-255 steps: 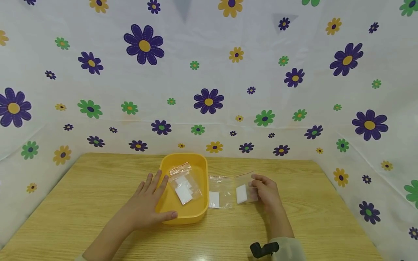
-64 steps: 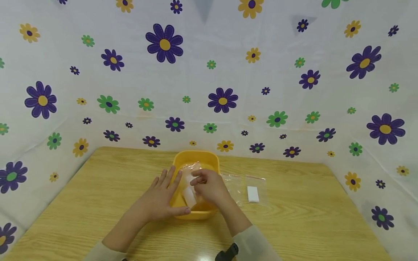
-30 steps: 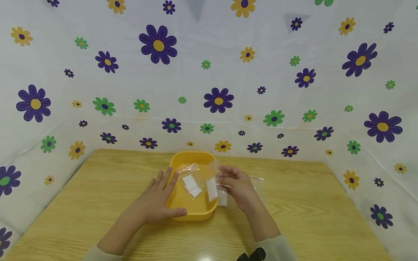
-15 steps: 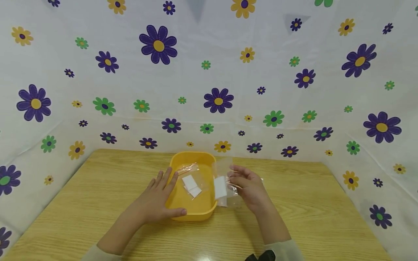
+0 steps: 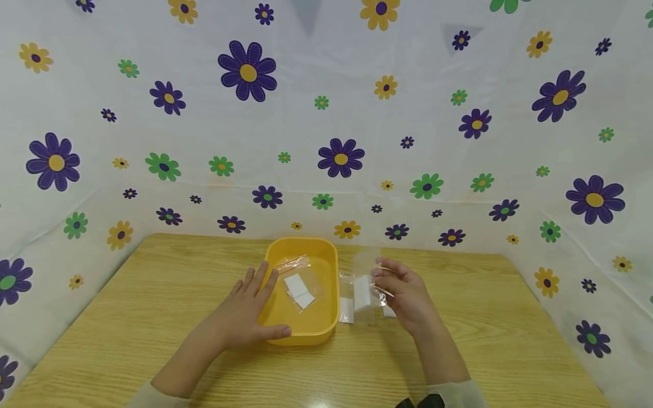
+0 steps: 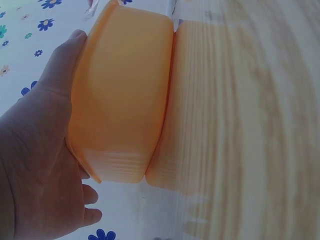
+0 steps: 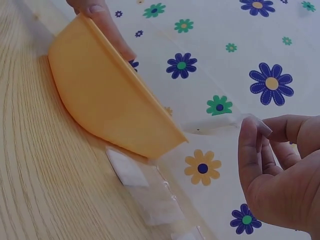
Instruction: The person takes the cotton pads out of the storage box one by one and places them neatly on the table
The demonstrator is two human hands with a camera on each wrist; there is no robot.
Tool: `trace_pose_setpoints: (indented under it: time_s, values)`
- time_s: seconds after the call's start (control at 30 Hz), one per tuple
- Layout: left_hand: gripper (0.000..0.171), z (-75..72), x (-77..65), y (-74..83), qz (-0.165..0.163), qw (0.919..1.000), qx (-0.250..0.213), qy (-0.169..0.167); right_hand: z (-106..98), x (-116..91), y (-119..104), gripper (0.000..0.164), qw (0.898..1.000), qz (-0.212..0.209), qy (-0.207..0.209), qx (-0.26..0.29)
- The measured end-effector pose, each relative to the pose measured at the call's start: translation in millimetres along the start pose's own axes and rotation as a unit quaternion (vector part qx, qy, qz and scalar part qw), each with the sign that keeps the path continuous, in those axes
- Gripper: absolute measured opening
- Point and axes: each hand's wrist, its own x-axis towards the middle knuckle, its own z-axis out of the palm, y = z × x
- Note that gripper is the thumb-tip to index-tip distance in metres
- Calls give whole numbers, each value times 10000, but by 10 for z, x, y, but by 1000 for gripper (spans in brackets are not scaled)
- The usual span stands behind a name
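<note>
Head view looks forward, down over table [image 5: 510, 340]. 2 wrist views: low, closer, side-on to tub [image 5: 301, 340]; all 3 share it.

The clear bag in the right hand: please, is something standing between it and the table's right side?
Yes. Right of the held bag are the right hand itself and another bag on the table, partly hidden behind the hand. Beyond them, nothing visible blocks it.
</note>
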Motion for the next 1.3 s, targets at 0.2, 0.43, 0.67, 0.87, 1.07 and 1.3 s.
trace_pose_setpoints:
  time_s: [0.2, 0.43, 0.67, 0.87, 1.07, 1.3]
  values:
    - [119, 11, 10, 13, 17, 10000, 27, 9, -117, -11, -5, 48, 9999, 17, 134, 104]
    - [117, 34, 21, 20, 57, 10000, 13, 8, -280, -65, -23, 50, 9994, 52, 280, 197]
    - [119, 50, 23, 8, 66, 10000, 50, 25, -438, -70, -102, 38, 9986, -108, 386, 338]
    - [119, 22, 12, -29, 48, 9999, 96, 67, -546, -35, -154, 30, 9978, -90, 478, 446]
    - [118, 35, 20, -39, 53, 9999, 113, 69, -680, -34, -145, 29, 9963, -69, 608, 604]
    - [120, 30, 23, -4, 15, 10000, 62, 43, -840, -61, -136, 27, 9955, -63, 700, 639]
